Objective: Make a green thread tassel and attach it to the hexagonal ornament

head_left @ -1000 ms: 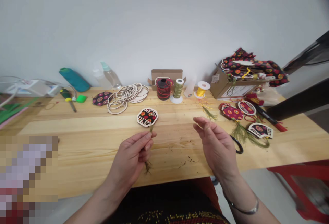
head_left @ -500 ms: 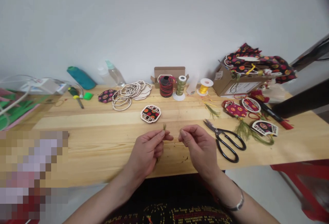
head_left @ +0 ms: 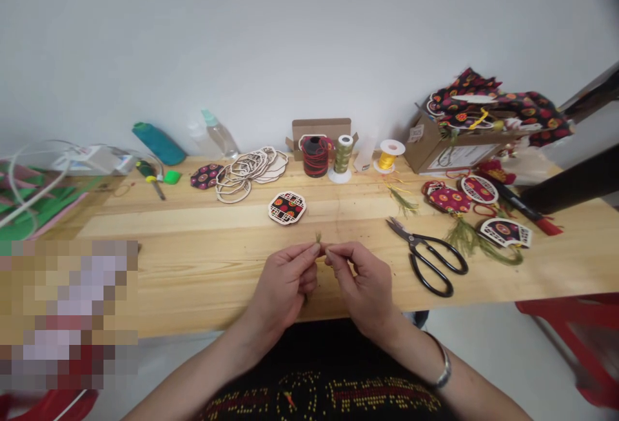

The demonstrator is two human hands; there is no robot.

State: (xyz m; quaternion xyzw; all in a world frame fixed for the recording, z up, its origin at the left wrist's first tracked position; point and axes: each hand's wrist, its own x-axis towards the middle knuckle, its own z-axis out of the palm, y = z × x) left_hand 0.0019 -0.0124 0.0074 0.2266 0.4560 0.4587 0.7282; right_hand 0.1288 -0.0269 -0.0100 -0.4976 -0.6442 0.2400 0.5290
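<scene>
My left hand [head_left: 289, 277] is closed in a pinch on a small green thread tassel [head_left: 318, 238], whose frayed tip sticks up above the thumb. Most of the tassel is hidden by the fingers. Close beside it, my right hand [head_left: 366, 279] also pinches thumb against forefinger; anything between those fingertips is too fine to make out. Beyond the hands lies an octagonal wood-framed fabric ornament [head_left: 287, 208]. Black-handled scissors [head_left: 425, 253] rest to the right of my right hand, blades pointing away from me.
Along the back stand a red thread spool [head_left: 316, 158], a green thread spool [head_left: 343, 156] and a yellow spool [head_left: 388, 156]. Thin wooden frames [head_left: 251, 173] are piled left of them. At right are a fabric-filled cardboard box [head_left: 457, 147], tasselled ornaments [head_left: 505, 233] and a black post [head_left: 570, 179].
My right hand has moved left, bringing its fingertips next to the left hand's. The left hand keeps its pinch on the tassel. The camera view has shifted slightly.
</scene>
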